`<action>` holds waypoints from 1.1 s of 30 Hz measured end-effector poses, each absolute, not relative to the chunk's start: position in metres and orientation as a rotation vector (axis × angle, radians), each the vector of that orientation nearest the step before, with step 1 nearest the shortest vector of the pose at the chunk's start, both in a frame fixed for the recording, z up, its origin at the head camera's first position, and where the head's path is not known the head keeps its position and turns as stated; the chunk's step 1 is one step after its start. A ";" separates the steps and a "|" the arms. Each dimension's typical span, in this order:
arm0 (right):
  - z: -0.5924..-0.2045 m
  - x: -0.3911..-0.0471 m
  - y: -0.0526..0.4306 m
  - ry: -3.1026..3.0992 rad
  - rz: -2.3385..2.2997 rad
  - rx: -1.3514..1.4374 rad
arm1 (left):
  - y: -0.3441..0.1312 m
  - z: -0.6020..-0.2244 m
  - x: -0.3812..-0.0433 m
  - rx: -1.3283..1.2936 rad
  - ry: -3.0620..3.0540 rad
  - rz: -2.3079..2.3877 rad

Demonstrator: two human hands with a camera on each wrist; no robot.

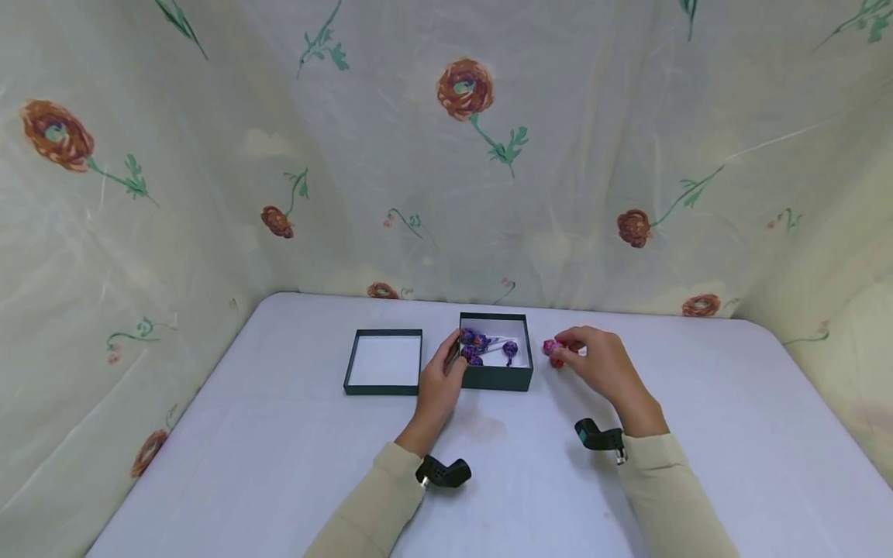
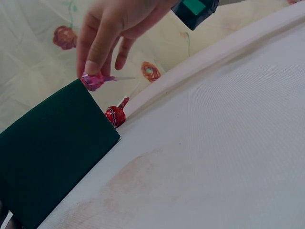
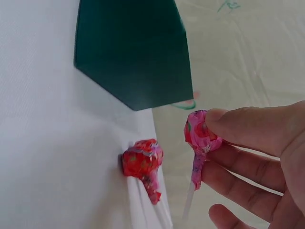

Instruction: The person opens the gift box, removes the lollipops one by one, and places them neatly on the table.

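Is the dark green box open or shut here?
Open. In the head view the dark green box shows its white inside with purple lollipops, and the shallow lid lies apart on the table.

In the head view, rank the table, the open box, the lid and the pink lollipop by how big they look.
1. Table
2. Open box and lid, too alike to rank
3. Pink lollipop
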State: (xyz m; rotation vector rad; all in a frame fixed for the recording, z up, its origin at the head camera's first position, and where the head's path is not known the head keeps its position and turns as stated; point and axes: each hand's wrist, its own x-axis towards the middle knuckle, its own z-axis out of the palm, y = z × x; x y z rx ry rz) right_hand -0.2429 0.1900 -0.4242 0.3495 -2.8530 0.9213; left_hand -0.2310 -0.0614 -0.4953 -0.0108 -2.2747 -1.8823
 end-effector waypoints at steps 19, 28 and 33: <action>-0.439 -0.242 0.201 -2.970 0.937 0.300 | -0.062 -0.497 -0.233 0.007 -2.289 -1.880; -0.446 -0.244 0.198 -2.989 0.942 0.318 | -0.061 -0.496 -0.232 0.028 -2.296 -1.889; -0.450 -0.245 0.197 -3.000 0.945 0.320 | -0.061 -0.495 -0.232 0.025 -2.289 -1.890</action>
